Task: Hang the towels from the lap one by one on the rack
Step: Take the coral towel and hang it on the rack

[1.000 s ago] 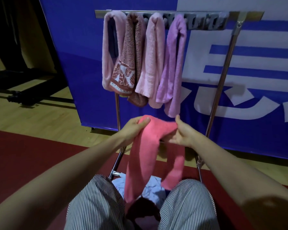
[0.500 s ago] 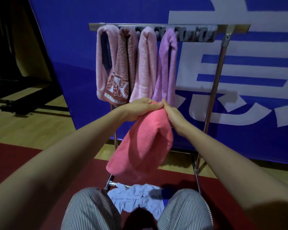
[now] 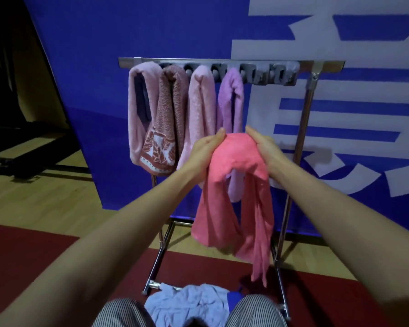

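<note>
A blue banner (image 3: 151, 31) with white lettering stands on a wooden floor (image 3: 33, 197), a red mat (image 3: 21, 256) lying nearer.

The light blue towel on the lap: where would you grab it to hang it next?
Probably pinch a raised fold on top of the light blue towel, coming down from above: it lies crumpled between the striped knees, which block both sides, and no clean edge shows.
</note>
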Available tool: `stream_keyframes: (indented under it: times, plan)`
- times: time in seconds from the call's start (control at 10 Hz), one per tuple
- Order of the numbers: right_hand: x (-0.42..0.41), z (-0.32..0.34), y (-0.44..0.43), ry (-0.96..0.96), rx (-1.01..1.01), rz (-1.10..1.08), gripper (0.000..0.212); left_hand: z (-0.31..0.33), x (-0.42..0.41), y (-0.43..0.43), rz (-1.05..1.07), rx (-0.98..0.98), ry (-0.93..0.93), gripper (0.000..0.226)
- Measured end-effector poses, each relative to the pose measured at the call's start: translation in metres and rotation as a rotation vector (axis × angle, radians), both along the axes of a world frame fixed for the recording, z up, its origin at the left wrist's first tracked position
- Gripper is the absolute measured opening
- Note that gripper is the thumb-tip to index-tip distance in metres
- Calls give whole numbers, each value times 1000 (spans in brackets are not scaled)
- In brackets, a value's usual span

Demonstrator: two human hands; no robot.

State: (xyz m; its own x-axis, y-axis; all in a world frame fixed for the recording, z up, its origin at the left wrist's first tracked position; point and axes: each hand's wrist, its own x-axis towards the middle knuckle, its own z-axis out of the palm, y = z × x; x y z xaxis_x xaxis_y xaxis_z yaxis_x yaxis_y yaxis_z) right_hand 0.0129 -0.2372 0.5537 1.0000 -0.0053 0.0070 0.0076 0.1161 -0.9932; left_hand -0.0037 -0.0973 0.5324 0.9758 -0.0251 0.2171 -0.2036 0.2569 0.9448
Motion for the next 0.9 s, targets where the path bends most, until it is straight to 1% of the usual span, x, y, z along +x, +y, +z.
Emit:
stream_keyframes:
  times: [0.1, 0.2, 0.4, 0.5, 0.6, 0.7, 0.8, 0.9]
  plan:
    - [12, 41, -5, -110, -91, -120, 29, 40, 24, -8, 38, 35, -71, 31]
    - [33, 76, -4, -216, -107, -248, 29, 68, 46, -17, 142, 133, -118, 36]
    - [84, 126, 16, -255, -103, -287, 33, 123, 100, -18, 372, 239, -201, 43]
    - [115, 133, 33, -268, -148, -305, 47, 139, 138, -21, 435, 192, -191, 49]
    - [141, 132, 38, -278, -233, -308, 54, 138, 171, -21, 461, 155, -176, 52]
    - [166, 121, 38, -291, -344, -317, 49, 128, 193, -22, 412, 77, -103, 54]
    - [183, 104, 40, -255, -313, -326, 47, 116, 199, -22, 372, 79, -24, 54]
    - [190, 96, 41, -231, -293, -357, 50, 86, 206, -16, 466, 317, 45, 48]
